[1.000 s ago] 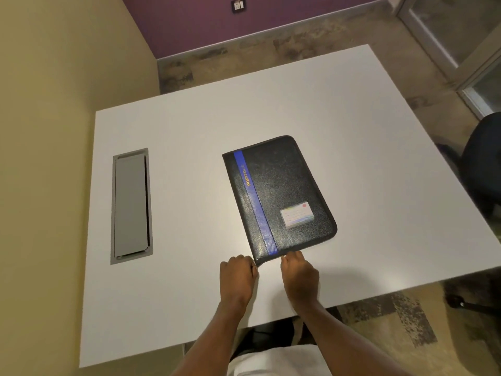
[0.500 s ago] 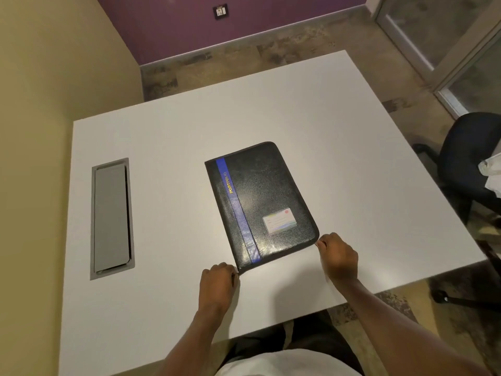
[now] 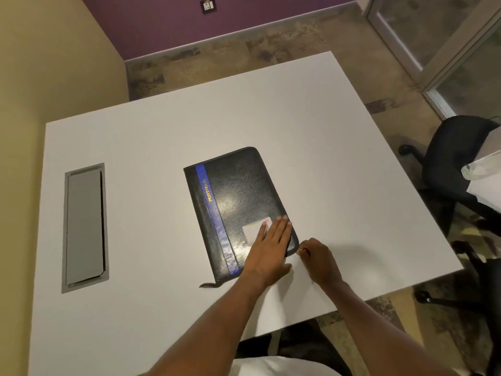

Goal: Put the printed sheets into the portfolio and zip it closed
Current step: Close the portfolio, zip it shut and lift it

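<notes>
White rect. table (image 3: 298, 131) fills most of view, w/ grey flip-lid cable hatch (image 3: 84, 227) set flush into its top at 9 o'clock. Mustard-yellow wall (image 3: 48, 55) along 9–11 o'clock, touching table's left edge; purple wall (image 3: 168, 20) at 12, w/ socket plate (image 3: 208, 6) and grey skirting (image 3: 244, 39) at its foot. Floor (image 3: 311, 31) is mottled brown-grey carpet. Glass door/partition w/ pale metal frame (image 3: 406, 61) at 1–2 o'clock. Black office chair (image 3: 455, 164) at 3 o'clock, near table's right edge, white stuff (image 3: 488, 183) on its seat. Dim, warm indoor light.
</notes>
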### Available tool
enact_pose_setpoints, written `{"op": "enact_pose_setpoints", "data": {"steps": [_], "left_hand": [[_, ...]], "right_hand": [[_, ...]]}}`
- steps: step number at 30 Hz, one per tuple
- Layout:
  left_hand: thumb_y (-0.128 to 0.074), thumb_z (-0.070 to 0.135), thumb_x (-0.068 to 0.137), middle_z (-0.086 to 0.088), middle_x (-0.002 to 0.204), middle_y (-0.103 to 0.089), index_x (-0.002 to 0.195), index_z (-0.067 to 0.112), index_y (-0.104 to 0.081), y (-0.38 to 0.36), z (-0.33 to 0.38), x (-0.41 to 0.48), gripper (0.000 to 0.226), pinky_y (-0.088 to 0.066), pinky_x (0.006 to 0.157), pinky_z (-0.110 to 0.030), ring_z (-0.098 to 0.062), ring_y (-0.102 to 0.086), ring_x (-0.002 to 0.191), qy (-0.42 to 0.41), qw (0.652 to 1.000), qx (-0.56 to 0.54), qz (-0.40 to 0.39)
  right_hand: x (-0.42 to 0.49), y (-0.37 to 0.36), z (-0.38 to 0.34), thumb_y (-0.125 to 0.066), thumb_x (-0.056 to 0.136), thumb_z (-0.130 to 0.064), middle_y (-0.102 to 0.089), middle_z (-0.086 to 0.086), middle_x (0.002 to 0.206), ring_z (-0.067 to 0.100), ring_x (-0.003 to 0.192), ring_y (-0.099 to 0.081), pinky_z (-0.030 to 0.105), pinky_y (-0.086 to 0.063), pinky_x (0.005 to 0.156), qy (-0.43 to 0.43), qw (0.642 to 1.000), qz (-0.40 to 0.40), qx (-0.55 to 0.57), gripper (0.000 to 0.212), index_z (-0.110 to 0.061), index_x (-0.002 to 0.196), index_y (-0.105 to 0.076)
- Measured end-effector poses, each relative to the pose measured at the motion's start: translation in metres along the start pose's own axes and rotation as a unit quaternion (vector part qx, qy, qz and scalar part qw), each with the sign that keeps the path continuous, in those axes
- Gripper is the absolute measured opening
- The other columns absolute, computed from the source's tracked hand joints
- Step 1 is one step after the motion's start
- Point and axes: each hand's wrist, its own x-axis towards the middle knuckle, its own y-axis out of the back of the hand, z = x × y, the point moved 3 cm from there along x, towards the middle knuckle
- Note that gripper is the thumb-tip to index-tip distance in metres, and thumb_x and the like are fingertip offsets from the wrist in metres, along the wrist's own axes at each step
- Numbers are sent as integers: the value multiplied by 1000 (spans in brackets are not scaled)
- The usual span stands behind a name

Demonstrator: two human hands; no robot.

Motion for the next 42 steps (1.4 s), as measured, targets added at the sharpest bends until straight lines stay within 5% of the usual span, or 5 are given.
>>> {"op": "enact_pose_setpoints", "data": {"steps": [4,11,16,30,42], "left_hand": [[-69,46,91,-6,176,5,167,13,-6,-6,11,33,104,-2,132,-52,-25,7,163,-36,998,31,-38],[-58,27,100,-10,174,-13,146,14,-42,-11,11,47,51,-13,128,-60,-27,0,163,-29,995,49,-80],[-52,31,101,-12,154,-41,145,11,-45,-5,9,42,49,-28,123,-58,-32,-15,161,-66,992,98,-43],[-62,30,93,-13,142,-60,137,9,-60,-6,6,38,49,-49,109,-56,-34,-48,145,-78,988,131,-20],[-56,21,94,-10,130,-64,126,11,-65,-11,5,40,34,-45,116,-51,-34,-52,140,-84,991,101,26]], "right_hand": [[3,0,5,-58,100,-12,-64,1,83,18,75,-60,39,-52,70,3,1000,-14,7,21,-12,84,-71],[9,-1,13,-56,101,-29,-59,-9,85,11,72,-60,33,-51,65,-19,998,-35,-42,21,-25,85,-69],[21,12,18,-56,100,-38,-63,-10,89,8,73,-63,32,-54,64,-34,997,11,-74,20,-31,89,-70],[114,43,-30,-64,96,-36,-64,-6,92,13,79,-66,38,-56,70,50,995,-9,-91,14,-29,89,-73],[213,55,-80,-67,96,-34,-67,-5,92,16,80,-67,36,-56,72,95,990,-12,-104,14,-26,91,-78]]}}
